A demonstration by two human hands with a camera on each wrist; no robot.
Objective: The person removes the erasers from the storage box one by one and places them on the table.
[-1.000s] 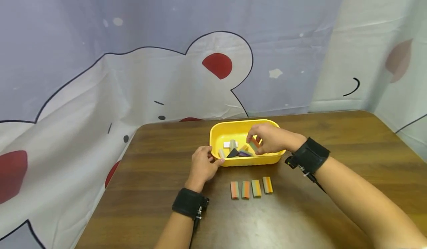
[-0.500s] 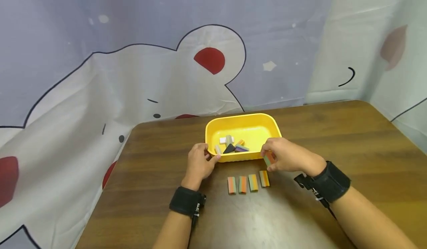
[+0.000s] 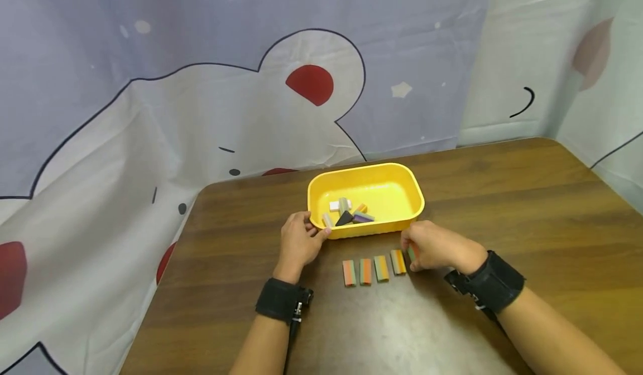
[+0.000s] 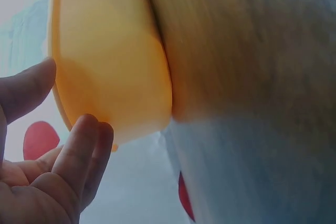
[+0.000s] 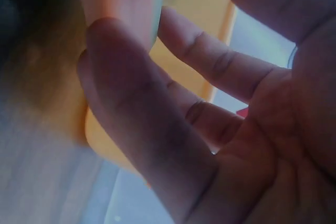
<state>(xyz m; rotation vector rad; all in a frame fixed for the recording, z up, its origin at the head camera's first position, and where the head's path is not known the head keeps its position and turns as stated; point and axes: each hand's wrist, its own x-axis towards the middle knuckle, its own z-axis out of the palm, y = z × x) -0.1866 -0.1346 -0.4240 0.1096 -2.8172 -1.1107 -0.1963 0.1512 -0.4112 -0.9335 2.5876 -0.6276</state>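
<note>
With thumb and fingers, my left hand (image 3: 297, 245) holds the near left corner of a yellow plastic tub (image 3: 394, 199). In the left wrist view the thumb meets the rim and the fingertips (image 4: 86, 124) lie against the outer wall. Down at the table, my right hand (image 3: 444, 246) pinches a small orange-and-green striped block (image 3: 413, 251), mostly hidden by the fingers in the head view. It is at the right end of a row of several striped blocks: pink-green (image 3: 349, 273), orange-green (image 3: 365, 272), yellow-green (image 3: 382, 268) and yellow-beige (image 3: 398, 262).
Inside the tub's left half lie a white piece (image 3: 334, 205), a black wedge (image 3: 344, 218), a purple piece (image 3: 363, 217) and several others. The brown wooden table (image 3: 241, 263) backs onto a printed curtain (image 3: 201, 118).
My right hand has lifted the striped block out of the tub and brought it down at the row's right end. The left hand stays at the tub's corner. The head view has shifted slightly.
</note>
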